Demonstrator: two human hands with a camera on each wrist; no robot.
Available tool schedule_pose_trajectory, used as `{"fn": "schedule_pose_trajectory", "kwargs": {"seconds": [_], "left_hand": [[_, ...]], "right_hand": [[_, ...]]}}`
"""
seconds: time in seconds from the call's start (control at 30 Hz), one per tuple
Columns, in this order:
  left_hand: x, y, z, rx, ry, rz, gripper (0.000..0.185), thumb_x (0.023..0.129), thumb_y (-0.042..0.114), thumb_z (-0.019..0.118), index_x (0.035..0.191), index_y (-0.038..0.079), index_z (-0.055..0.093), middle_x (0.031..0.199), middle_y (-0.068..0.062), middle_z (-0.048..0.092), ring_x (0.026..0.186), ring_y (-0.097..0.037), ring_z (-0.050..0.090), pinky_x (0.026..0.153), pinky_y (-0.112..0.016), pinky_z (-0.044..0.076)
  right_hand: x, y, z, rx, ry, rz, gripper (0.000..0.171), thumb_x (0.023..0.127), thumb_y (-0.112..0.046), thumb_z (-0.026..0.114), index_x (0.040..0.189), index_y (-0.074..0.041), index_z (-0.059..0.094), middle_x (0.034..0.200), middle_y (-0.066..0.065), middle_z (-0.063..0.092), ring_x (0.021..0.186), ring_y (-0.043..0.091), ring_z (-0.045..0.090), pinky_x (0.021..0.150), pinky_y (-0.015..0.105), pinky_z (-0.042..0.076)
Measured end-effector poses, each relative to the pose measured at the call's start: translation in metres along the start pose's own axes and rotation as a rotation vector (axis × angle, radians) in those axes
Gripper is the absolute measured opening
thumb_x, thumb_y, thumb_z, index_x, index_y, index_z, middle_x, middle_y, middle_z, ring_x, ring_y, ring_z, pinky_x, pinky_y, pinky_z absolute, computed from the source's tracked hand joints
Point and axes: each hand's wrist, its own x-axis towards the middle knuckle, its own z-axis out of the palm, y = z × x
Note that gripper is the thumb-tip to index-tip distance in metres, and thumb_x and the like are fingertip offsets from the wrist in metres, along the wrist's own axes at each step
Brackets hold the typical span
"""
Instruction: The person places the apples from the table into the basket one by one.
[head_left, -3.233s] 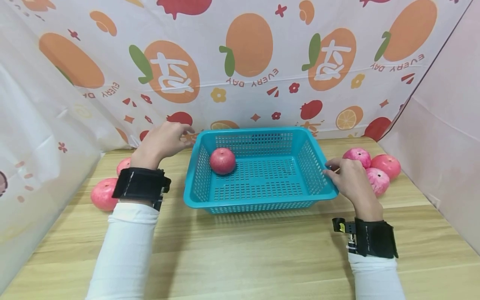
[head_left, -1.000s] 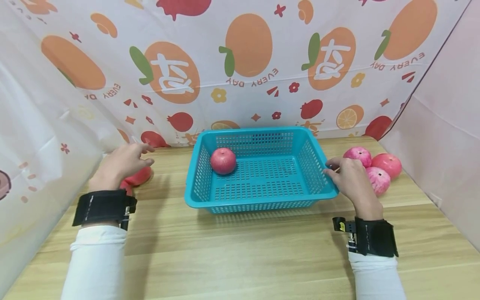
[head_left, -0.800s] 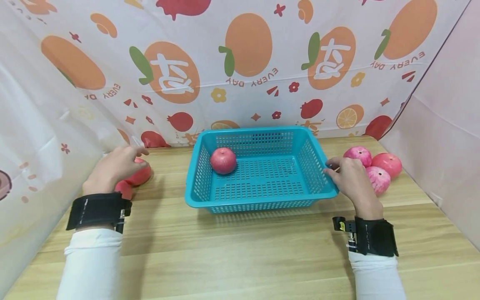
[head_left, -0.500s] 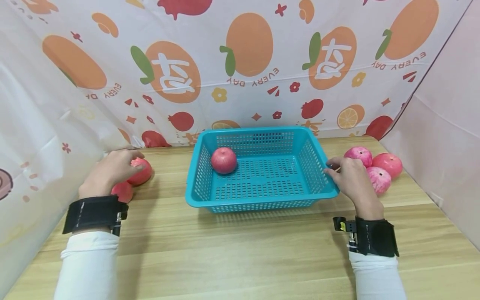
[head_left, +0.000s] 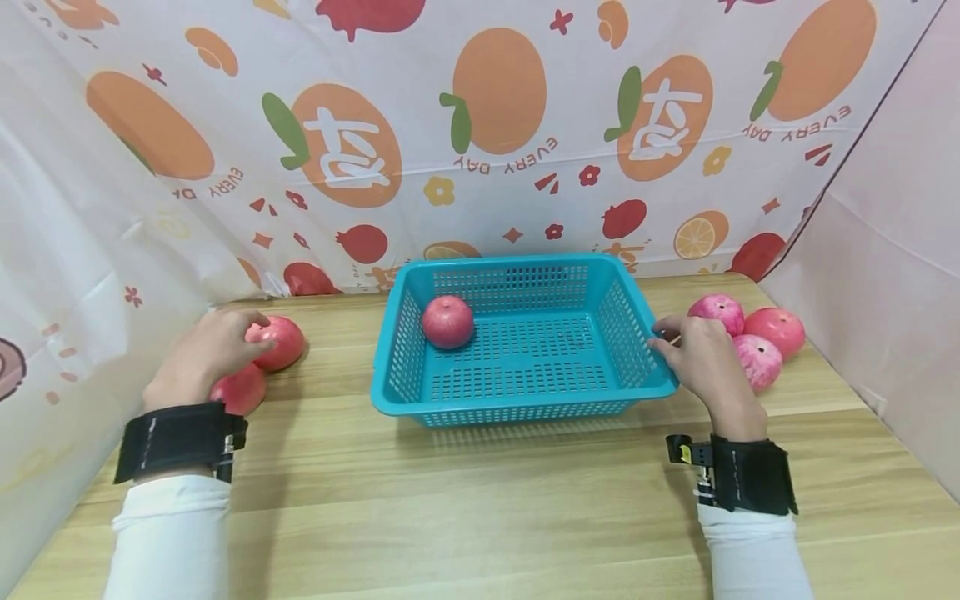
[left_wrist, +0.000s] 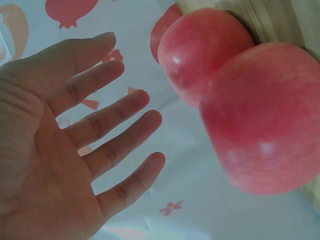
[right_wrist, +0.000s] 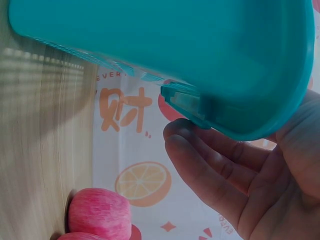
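In the head view, my left hand (head_left: 206, 354) hovers over two pinkish-red apples at the table's left side: a farther apple (head_left: 281, 343) and a nearer apple (head_left: 242, 390), partly covered by the hand. The left wrist view shows the left fingers spread and apart from both apples, with nothing in the palm. My right hand (head_left: 701, 358) holds the right rim of a turquoise perforated plastic basket (head_left: 525, 408). Seen from the right wrist, its fingers curl under the rim; the thumb is mostly hidden. One darker red apple (head_left: 447, 322) sits inside the basket at its left end.
Three more apples cluster right of the basket beside the right hand: a streaked pink apple (head_left: 716, 310), a red apple (head_left: 776, 331) and another streaked apple (head_left: 757, 362). A fruit-printed curtain (head_left: 495, 200) closes off the back of the wooden table (head_left: 480, 517).
My left hand has moved left and nearer, from beside the basket's left rim to the two left apples, lowering lately. The right hand, basket and its apple stay in place.
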Motion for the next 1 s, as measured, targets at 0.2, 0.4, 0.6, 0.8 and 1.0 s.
{"fn": "schedule_pose_trajectory", "kwargs": {"seconds": [0.2,0.4,0.6,0.8,1.0], "left_hand": [[-0.009,-0.011,0.003,-0.016,-0.011,-0.038,0.06,0.096,0.025,0.067,0.138,-0.012,0.048,0.12,-0.036,0.054,0.107,-0.051,0.047,0.084,-0.07,0.042],[-0.015,-0.018,0.008,-0.014,-0.027,-0.069,0.063,0.095,0.026,0.068,0.14,-0.012,0.046,0.125,-0.038,0.051,0.107,-0.052,0.047,0.081,-0.071,0.043],[-0.021,-0.024,0.013,-0.018,-0.033,-0.105,0.062,0.094,0.028,0.069,0.137,-0.012,0.05,0.123,-0.04,0.051,0.107,-0.054,0.047,0.078,-0.07,0.044],[-0.023,-0.032,0.018,-0.006,-0.026,-0.106,0.06,0.093,0.028,0.069,0.135,-0.01,0.051,0.123,-0.041,0.05,0.106,-0.056,0.048,0.078,-0.073,0.043],[-0.023,-0.035,0.022,-0.01,-0.01,-0.103,0.06,0.092,0.027,0.07,0.134,-0.011,0.05,0.121,-0.042,0.05,0.107,-0.057,0.047,0.084,-0.074,0.041]], "right_hand": [[0.0,0.0,0.0,-0.005,0.003,-0.002,0.033,0.092,-0.004,0.074,0.117,0.015,0.066,0.106,0.034,0.068,0.087,0.047,0.07,0.075,0.054,0.059],[0.0,-0.001,0.0,-0.002,0.005,-0.007,0.032,0.092,-0.003,0.074,0.117,0.015,0.066,0.105,0.034,0.068,0.088,0.048,0.07,0.077,0.055,0.058],[-0.001,-0.001,0.0,0.001,0.013,-0.011,0.031,0.091,-0.002,0.074,0.115,0.016,0.067,0.103,0.034,0.068,0.087,0.048,0.07,0.076,0.055,0.058],[-0.001,-0.001,0.001,-0.004,0.015,-0.014,0.031,0.091,-0.002,0.074,0.115,0.016,0.067,0.103,0.034,0.068,0.087,0.048,0.07,0.076,0.055,0.058],[-0.001,-0.001,0.001,-0.005,0.011,-0.006,0.031,0.091,-0.003,0.074,0.116,0.015,0.067,0.103,0.034,0.068,0.087,0.048,0.07,0.075,0.055,0.058]]}}
